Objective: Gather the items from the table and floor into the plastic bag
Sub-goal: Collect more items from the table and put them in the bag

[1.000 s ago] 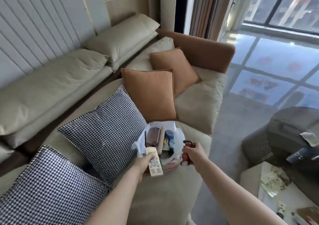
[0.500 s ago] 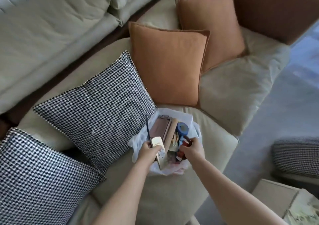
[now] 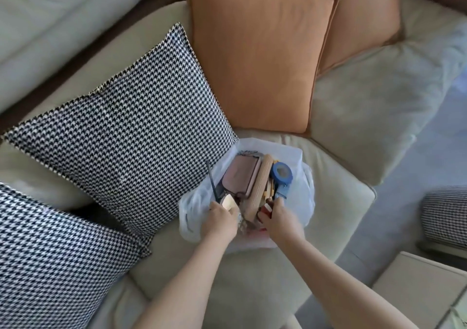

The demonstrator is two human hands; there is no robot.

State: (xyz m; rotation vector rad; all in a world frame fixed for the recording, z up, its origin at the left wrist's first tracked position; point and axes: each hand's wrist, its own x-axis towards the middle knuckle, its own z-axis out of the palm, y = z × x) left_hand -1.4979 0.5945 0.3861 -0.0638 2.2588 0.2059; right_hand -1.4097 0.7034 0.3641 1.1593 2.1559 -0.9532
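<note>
Sofa point(image 3: 341, 197) carries the plastic bag point(image 3: 302, 197) beside a houndstooth cushion point(image 3: 131, 131); both forearms reach down into its mouth; left hand point(image 3: 221, 221) curls round a cream remote point(image 3: 228, 203); right hand point(image 3: 283, 216) clamps a red item point(image 3: 265, 209).

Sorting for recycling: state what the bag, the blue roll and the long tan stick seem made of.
Plastic bag: thin translucent film, crinkled. Blue roll: likely matte paper tape, wound round a hollow core. Tan stick: probably unfinished wood, pale and matte.
</note>
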